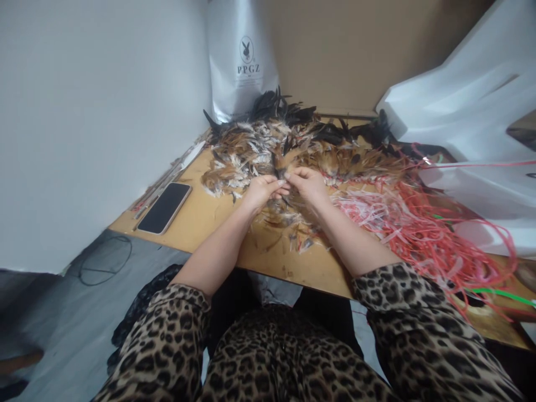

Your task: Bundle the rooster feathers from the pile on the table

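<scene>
My left hand [268, 190] and my right hand [309, 183] meet fingertip to fingertip above the front of a feather pile. Both are closed in a pinch on small brown and dark feathers [286, 159], whose tips stick up between them; exactly which feather each hand grips is hard to make out. Behind the hands lies the pile of brown, white and black feathers [251, 139]. A row of brown feathers [347, 159] with a red-and-white lower edge stretches to the right. Loose feather bits [304, 243] are scattered below my wrists.
Tangled red and pink strips [419, 234] cover the table's right side, beside a white plastic bag [464, 100]. A phone [165, 207] lies on the wooden table [209, 223] at left. A printed silver-white bag [245, 72] stands at the back, near a white wall [96, 111].
</scene>
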A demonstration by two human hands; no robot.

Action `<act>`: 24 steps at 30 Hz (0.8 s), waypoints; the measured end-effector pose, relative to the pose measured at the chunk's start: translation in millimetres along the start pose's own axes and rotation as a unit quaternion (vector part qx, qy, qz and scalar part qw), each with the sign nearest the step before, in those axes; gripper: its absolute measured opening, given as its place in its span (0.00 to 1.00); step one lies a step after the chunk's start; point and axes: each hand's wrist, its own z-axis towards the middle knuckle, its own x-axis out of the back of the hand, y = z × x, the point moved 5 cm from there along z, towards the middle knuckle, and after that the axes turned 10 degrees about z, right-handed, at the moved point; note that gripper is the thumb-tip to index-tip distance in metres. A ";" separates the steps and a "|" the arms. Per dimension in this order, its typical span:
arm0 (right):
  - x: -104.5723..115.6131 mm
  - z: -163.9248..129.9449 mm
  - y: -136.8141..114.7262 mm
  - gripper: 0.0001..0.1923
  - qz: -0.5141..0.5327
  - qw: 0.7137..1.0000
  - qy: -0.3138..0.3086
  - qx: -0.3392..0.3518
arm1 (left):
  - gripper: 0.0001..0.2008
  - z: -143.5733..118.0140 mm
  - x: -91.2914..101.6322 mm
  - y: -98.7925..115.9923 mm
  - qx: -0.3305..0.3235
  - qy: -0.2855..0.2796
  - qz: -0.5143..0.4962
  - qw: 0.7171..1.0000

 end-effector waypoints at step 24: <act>9.2 -32.6 -16.1 0.07 -0.463 0.796 -0.390 -0.003 | 0.07 3.5 12.8 -2.4 0.021 0.054 -0.082 0.995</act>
